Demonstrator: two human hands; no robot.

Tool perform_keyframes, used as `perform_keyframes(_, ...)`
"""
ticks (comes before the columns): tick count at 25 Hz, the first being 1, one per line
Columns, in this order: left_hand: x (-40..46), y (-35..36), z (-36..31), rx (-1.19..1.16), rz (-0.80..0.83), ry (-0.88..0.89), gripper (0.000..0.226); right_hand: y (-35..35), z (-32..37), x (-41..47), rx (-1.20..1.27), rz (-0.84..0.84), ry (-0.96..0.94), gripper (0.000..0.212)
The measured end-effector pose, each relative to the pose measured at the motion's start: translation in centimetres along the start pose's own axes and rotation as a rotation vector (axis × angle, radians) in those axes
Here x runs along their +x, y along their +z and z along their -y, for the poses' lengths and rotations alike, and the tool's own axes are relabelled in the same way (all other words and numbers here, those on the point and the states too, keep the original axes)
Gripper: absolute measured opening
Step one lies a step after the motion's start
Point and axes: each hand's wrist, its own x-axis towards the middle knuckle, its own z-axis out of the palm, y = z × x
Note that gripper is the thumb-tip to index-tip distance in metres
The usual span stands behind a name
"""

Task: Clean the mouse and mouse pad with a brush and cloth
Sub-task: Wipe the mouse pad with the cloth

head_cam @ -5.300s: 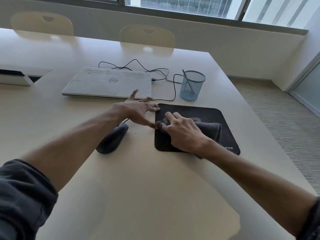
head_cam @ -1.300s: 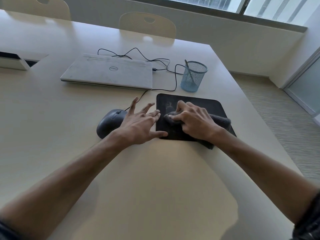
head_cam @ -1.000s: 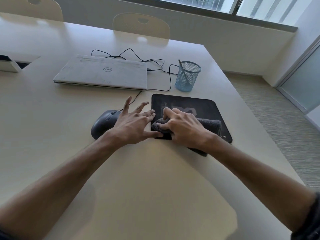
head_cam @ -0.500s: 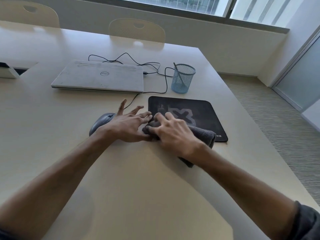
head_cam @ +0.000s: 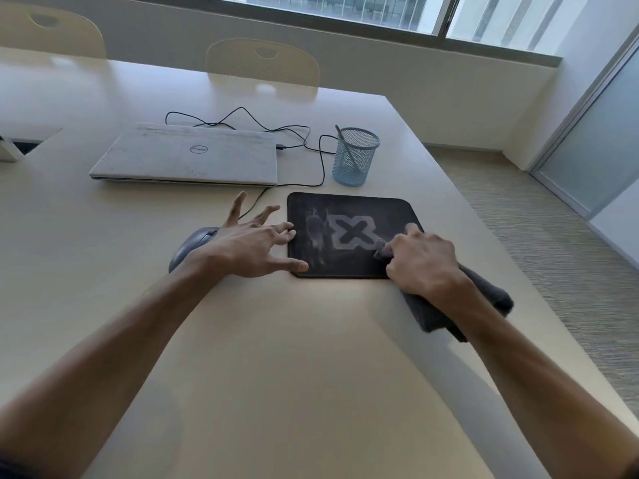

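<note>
Grey cloth (head_cam: 491,299), bunched in my right hand (head_cam: 423,262), has swept rightward across the mouse pad (head_cam: 349,202), baring smudges still to wipe, while my splayed left hand (head_cam: 254,247) steadies its edge.

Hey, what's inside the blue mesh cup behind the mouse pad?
One thin grey stick-like handle leans inside the blue mesh pen cup, its tip poking above the rim. It may be the brush; its lower end is too blurred through the mesh to tell. Nothing else shows inside.

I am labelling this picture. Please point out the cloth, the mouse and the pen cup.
cloth (head_cam: 491,299), head view, on the bare fold behind the wrist.
mouse (head_cam: 188,247), head view, on its visible back.
pen cup (head_cam: 354,160), head view, on the mesh wall.
</note>
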Motion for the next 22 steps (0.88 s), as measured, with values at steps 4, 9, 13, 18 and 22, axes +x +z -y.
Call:
perform_keyframes(4, -0.1, 0.2, -0.1, 0.029, -0.034, 0.008, 0.087, 0.8, 5.1, 0.9, 0.319, -0.171, -0.312, 0.041)
perform_keyframes(9, -0.2, 0.3, -0.3, 0.053, -0.044, -0.014, 0.091, 3.3, 4.7, 1.8, 0.218, -0.113, -0.366, 0.043)
perform_keyframes(13, -0.1, 0.0, -0.3, 0.057, -0.04, -0.019, 0.094, 4.1, -2.3, 3.8, 0.193, -0.067, 0.02, 0.038)
perform_keyframes(18, 0.2, -0.1, -0.4, 0.096, -0.111, -0.011, 0.097, 1.9, 0.7, 6.8, 0.384, -0.211, 0.026, 0.034)
perform_keyframes(22, 0.1, 0.0, -0.3, 0.056, -0.091, -0.037, 0.099, 1.3, 8.7, 7.2, 0.471, -0.17, -0.329, 0.036)
